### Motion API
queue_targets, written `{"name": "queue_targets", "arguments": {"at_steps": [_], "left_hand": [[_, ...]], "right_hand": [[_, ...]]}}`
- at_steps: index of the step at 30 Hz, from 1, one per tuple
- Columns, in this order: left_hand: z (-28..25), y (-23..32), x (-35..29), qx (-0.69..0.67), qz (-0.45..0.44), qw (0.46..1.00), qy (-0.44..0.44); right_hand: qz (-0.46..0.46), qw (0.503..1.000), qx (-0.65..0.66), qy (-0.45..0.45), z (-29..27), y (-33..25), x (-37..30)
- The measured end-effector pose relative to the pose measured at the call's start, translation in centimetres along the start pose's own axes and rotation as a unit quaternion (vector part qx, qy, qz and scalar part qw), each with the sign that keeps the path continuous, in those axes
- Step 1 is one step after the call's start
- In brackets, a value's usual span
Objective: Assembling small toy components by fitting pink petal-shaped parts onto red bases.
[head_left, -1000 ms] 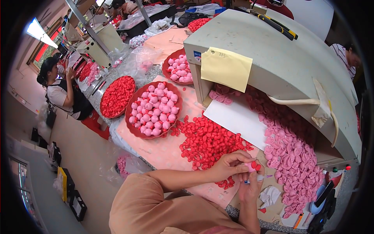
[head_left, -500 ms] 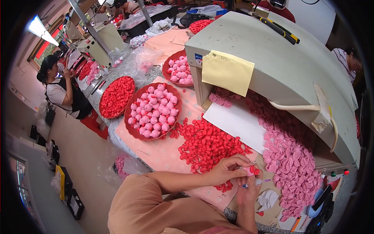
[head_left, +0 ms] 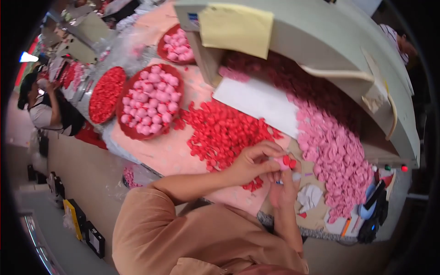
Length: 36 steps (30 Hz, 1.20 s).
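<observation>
My left hand (head_left: pixel 251 161) pinches a small pink rubbery piece (head_left: pixel 277 160) with two red bits (head_left: pixel 289 162) attached. Close beside it, my right hand (head_left: pixel 285 185) is closed, its fingertips near or touching the same piece. From the right hand sticks out a slim translucent dispenser (head_left: pixel 297 176) with a purple tip, like a glue syringe; most of it is hidden by the fingers. Beyond my left hand spreads a heap of small red oval pieces (head_left: pixel 224 130). A pile of hollow pink pieces (head_left: pixel 337 165) lies to the right of my hands.
A red bowl (head_left: pixel 121 110) of pink balls stands left, near a tray of red pieces (head_left: pixel 107 95) and another bowl (head_left: pixel 161 44). A grey arched housing (head_left: pixel 316 32) overhangs the far right, a white board (head_left: pixel 256 104) beneath it. Crumpled tissue (head_left: pixel 310 197) lies nearby. A person (head_left: pixel 50 101) is at left.
The whole view has shifted, so the table and hands appear further up and left, slightly blurred. Both hands keep their hold, with little change of pose.
</observation>
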<state>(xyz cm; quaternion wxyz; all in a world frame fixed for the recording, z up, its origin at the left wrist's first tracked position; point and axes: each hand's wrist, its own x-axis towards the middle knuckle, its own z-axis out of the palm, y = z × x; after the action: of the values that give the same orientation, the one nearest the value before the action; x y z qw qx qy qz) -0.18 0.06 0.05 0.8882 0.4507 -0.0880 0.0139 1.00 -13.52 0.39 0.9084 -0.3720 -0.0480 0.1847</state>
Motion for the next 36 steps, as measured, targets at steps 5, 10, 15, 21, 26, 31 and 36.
{"name": "queue_targets", "arguments": {"at_steps": [5,10,15,21,26,31,36], "left_hand": [[-0.7,-0.3,0.6,0.065,0.082,0.995,0.005],[-0.4,-1.0,0.2,0.014,0.035,0.999,0.0],[0.1,-0.7,-0.1,-0.01,0.017,1.0,-0.005],[-0.3,-1.0,0.0,0.04,0.055,0.998,-0.006],[-0.3,-0.9,0.3,0.046,0.059,0.997,-0.007],[-0.3,-0.7,0.2,0.048,0.053,0.997,-0.01],[-0.2,-0.8,0.3,0.033,0.049,0.998,-0.008]], "right_hand": [[0.0,1.0,0.0,-0.007,-0.2,0.2,0.6],[-0.01,0.999,-0.023,-0.023,-0.5,-0.1,0.3],[-0.006,0.999,-0.036,-0.032,-0.6,-0.3,-0.1],[-0.004,0.999,-0.031,-0.029,-0.6,-0.1,0.0],[-0.01,0.999,-0.034,-0.034,-0.6,-0.1,0.3],[-0.01,0.999,-0.031,-0.033,-0.6,-0.1,0.2],[-0.007,0.999,-0.027,-0.029,-0.7,0.0,0.2]]}}
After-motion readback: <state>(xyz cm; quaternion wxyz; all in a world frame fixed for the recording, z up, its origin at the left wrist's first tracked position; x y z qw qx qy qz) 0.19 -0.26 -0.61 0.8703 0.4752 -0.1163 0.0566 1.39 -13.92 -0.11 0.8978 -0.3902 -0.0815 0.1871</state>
